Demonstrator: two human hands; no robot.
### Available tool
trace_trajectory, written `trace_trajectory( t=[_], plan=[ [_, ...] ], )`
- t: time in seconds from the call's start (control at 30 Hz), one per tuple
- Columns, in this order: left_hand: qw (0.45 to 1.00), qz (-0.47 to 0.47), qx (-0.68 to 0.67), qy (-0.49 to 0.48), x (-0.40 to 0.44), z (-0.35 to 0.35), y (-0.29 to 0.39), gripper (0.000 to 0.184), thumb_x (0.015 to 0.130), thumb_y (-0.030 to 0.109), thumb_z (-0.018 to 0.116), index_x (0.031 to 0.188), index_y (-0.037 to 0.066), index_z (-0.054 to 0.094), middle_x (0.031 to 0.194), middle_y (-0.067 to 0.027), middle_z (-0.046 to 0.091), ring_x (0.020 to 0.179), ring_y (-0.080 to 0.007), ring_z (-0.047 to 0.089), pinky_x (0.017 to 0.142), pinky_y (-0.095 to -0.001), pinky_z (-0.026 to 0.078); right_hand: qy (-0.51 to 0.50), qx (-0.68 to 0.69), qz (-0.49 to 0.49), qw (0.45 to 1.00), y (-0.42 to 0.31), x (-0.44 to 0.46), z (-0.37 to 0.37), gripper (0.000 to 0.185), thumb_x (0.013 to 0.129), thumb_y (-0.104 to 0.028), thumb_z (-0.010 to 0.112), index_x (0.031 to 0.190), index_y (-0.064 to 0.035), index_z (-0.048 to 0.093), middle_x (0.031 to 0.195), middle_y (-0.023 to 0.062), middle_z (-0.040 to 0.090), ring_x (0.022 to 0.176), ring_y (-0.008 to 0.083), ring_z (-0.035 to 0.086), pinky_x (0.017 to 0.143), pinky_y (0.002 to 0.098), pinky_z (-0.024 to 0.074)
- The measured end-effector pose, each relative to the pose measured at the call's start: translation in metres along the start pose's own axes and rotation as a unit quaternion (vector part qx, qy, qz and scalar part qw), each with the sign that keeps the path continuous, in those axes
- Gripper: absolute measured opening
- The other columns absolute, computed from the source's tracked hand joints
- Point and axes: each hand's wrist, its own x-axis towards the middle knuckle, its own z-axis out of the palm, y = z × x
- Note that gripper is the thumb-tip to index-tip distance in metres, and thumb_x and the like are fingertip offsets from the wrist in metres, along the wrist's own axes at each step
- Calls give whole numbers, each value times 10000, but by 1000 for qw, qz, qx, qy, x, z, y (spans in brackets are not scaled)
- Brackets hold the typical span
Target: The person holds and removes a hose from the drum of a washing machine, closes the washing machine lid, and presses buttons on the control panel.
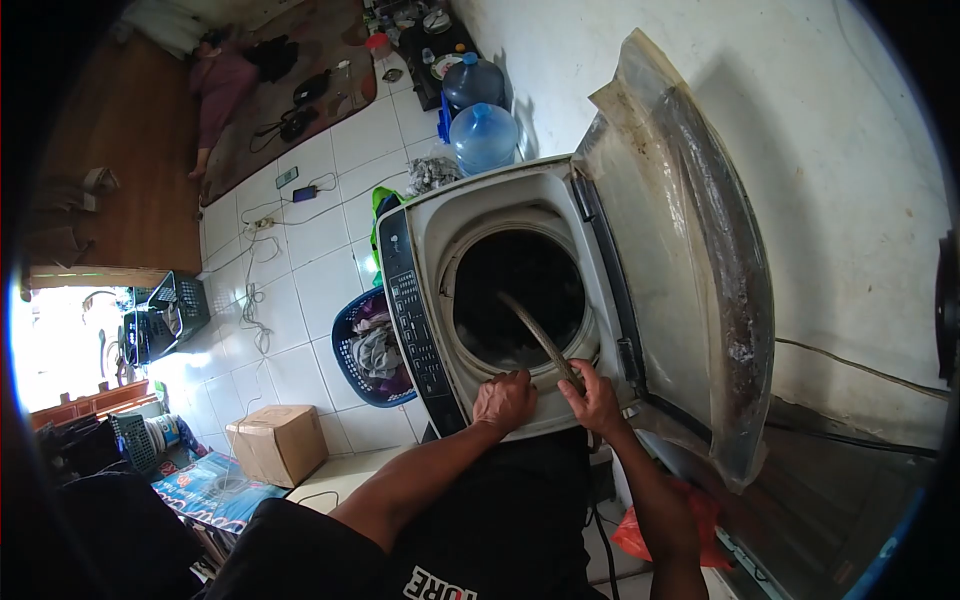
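Below me is a top-loading washing machine (408, 325) with its plastic-covered lid (690, 260) raised on the right. My right hand (592, 398) is closed around a greyish hose (540, 336), whose far end reaches into the dark drum (515, 290). Curled on the machine's near rim, my left hand (505, 400) rests close beside the right one; whether anything is under its fingers is hidden. The inside of the drum is too dark to make out.
A blue laundry basket (345, 350) with clothes stands left of the machine. Beyond it are water jugs (483, 138), cables and phones on the tiles. A cardboard box (277, 445) sits at lower left. A person (222, 90) lies at the upper left.
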Motion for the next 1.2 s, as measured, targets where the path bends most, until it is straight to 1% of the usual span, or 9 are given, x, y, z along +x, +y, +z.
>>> trace_trajectory(
  t=[0.07,0.3,0.37,0.57,0.67,0.8,1.0,1.1,1.2],
  plan=[
    [1000,-23,-7,-15,0,1,0,139,889,187,657,899,50,639,869,-170,721,846,-394,727,775,-533,579,23,4,-24,999,2,-1,2,401,1007,-298,721,1290,-46,591,656,171,607,558,349,652,526,447,449],
    [1000,-11,-11,-1,-1,2,-1,129,886,180,651,896,52,640,868,-166,721,839,-395,725,780,-525,579,28,0,-8,1000,4,-1,1,405,1016,-298,709,1306,-47,579,730,188,645,585,355,667,540,442,463],
    [1000,-20,-13,-8,-1,1,0,119,885,169,649,894,50,642,868,-164,722,838,-392,726,777,-525,579,51,-12,-43,998,9,-1,4,400,1023,-292,699,1308,-39,576,745,184,656,591,349,671,538,429,464],
    [1000,-7,-2,-8,0,-4,3,142,898,186,646,910,45,653,879,-168,735,845,-371,743,766,-511,600,77,1,-52,996,6,-1,4,404,1028,-292,694,1306,-24,575,741,184,674,594,356,690,532,431,474],
    [1000,-14,-8,-8,0,1,-1,127,894,177,648,898,50,651,886,-166,727,843,-385,732,763,-526,587,78,18,-37,996,3,0,1,401,1032,-287,691,1308,-21,571,741,178,683,598,353,699,537,424,488],
    [1000,-14,-15,-4,-1,-1,0,130,898,181,648,903,52,651,896,-166,729,847,-385,733,769,-527,587,75,-9,-47,996,6,1,2,393,1037,-277,686,1308,-18,568,748,173,693,607,335,711,539,411,496],
    [999,-18,-24,-10,0,-5,4,124,894,174,650,899,51,651,888,-166,726,853,-383,735,777,-523,587,82,12,-57,995,8,3,4,396,1035,-287,689,1304,-23,569,695,146,652,529,291,648,508,412,456],
    [1000,-11,-22,-4,-1,-1,1,119,890,168,652,895,49,651,880,-167,724,845,-383,734,771,-521,587,54,32,-34,997,2,2,0,390,1029,-287,695,1296,-29,577,653,128,600,493,275,594,492,412,422],
    [1000,-13,-17,-8,0,0,0,115,886,163,654,891,48,649,875,-168,723,837,-383,733,765,-520,585,43,-8,-27,999,4,3,0,377,1023,-276,700,1287,-32,586,635,120,568,490,267,579,490,408,406]
  ],
)
